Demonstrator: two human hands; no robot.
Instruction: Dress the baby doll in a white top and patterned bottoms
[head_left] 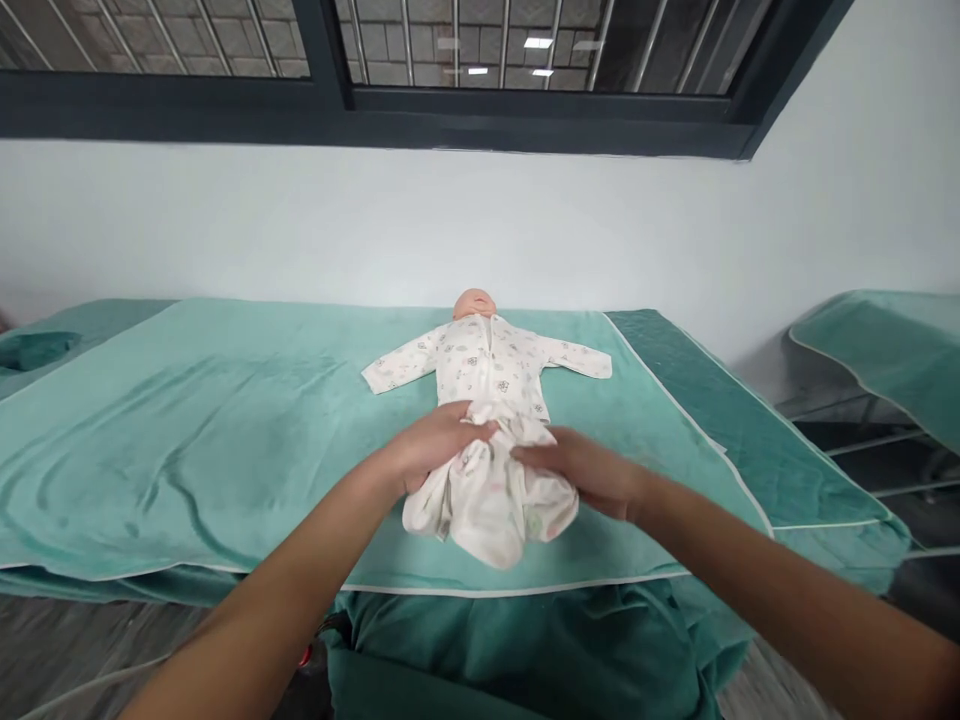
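Note:
A baby doll [474, 303] lies on its back on the green bed cover, head towards the wall. It wears a white patterned long-sleeved top [487, 362], sleeves spread to both sides. Below the top is a bunched pair of white baby trousers [491, 505]. My left hand [439, 442] grips the trousers at their upper left, and my right hand [577, 468] grips their right side. The doll's legs do not show; I cannot tell how far they are inside the cloth.
The light green cover [247, 440] spreads over the bed, with a darker green one [697, 380] under its right side. Behind stands a white wall [375, 220] below a dark window frame [540, 125]. A metal frame with green cloth [892, 350] is at the right.

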